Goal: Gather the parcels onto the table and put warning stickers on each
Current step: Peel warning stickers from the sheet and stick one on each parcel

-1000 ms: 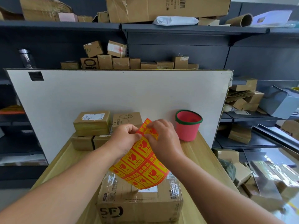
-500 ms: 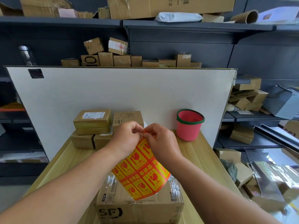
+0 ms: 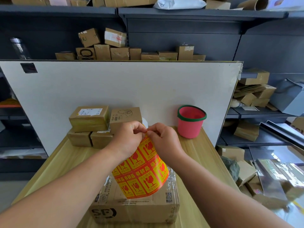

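Observation:
A yellow and red sheet of warning stickers (image 3: pixel 143 173) hangs above a taped cardboard parcel (image 3: pixel 136 206) marked SF, near the front of the wooden table (image 3: pixel 54 168). My left hand (image 3: pixel 128 139) and my right hand (image 3: pixel 162 139) meet at the sheet's top edge, and both pinch it there with fingertips almost touching. Several smaller brown parcels (image 3: pixel 89 119) are stacked at the back left of the table, against the white board (image 3: pixel 115 84).
A pink bucket (image 3: pixel 190 121) with a green rim stands at the back right of the table. Dark shelves (image 3: pixel 181 14) behind the board hold several small boxes (image 3: pixel 120 51). More boxes and bags (image 3: pixel 243 168) crowd the floor and shelves on the right.
The sheet has swung from slanting left to hanging nearly straight down. Both hands have drawn together at its top edge and the upper corner is now hidden behind the fingers.

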Motion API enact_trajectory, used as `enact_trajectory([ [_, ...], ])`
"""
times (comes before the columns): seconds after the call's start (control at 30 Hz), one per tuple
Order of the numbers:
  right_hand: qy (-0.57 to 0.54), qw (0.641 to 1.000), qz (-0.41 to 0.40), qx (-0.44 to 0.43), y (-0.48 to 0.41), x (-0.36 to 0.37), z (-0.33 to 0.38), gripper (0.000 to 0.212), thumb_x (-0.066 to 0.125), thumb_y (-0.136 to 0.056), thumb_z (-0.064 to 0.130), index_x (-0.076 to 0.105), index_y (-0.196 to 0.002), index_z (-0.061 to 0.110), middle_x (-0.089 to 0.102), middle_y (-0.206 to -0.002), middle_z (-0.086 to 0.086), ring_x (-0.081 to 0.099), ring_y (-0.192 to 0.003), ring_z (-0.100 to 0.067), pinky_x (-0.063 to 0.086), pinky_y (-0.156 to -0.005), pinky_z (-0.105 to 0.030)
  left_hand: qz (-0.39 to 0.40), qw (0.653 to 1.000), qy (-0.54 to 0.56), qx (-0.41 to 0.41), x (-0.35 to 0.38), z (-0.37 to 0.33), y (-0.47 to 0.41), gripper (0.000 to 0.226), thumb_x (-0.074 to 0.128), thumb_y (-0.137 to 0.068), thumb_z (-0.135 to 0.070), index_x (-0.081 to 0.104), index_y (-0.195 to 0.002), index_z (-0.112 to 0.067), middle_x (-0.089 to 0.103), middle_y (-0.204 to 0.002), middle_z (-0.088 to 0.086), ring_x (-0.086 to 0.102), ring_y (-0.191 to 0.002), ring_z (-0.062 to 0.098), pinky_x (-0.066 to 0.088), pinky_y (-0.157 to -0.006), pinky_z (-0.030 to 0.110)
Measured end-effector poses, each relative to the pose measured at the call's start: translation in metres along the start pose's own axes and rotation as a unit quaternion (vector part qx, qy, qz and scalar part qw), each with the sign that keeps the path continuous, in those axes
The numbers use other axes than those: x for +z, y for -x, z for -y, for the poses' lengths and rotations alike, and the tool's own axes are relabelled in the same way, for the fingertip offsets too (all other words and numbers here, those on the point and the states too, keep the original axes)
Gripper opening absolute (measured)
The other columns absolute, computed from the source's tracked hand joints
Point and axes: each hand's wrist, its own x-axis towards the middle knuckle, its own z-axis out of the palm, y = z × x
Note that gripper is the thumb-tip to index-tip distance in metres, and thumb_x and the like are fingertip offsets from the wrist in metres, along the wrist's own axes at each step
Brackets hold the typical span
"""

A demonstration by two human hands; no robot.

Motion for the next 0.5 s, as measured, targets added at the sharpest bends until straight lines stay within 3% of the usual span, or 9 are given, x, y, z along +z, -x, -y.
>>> enact_trajectory([
  [0.2,-0.049,0.998,0.012,0.033,-0.008,-0.008,-0.008,0.021,0.057,-0.091,0.017,0.066,-0.074,0.026,0.064,-0.066,0.004,0.057,-0.06,-0.01,0.051,-0.061,-0.034,-0.017,1.0,-0.01,-0.01,0.013,0.0,-0.004,0.02,0.058,-0.091,-0.009,0.067,-0.082,-0.024,0.065,-0.075,-0.005,0.063,-0.073,0.015,0.052,-0.071,0.032],
  [0.5,-0.031,0.999,0.017,0.024,-0.021,-0.009,-0.016,0.019,0.052,-0.094,0.018,0.06,-0.077,0.022,0.061,-0.069,0.004,0.053,-0.061,-0.01,0.045,-0.058,-0.029,-0.074,0.996,-0.021,-0.037,0.019,0.005,-0.006,0.02,0.052,-0.092,-0.006,0.067,-0.089,-0.019,0.063,-0.075,-0.005,0.06,-0.071,0.012,0.047,-0.062,0.025],
])
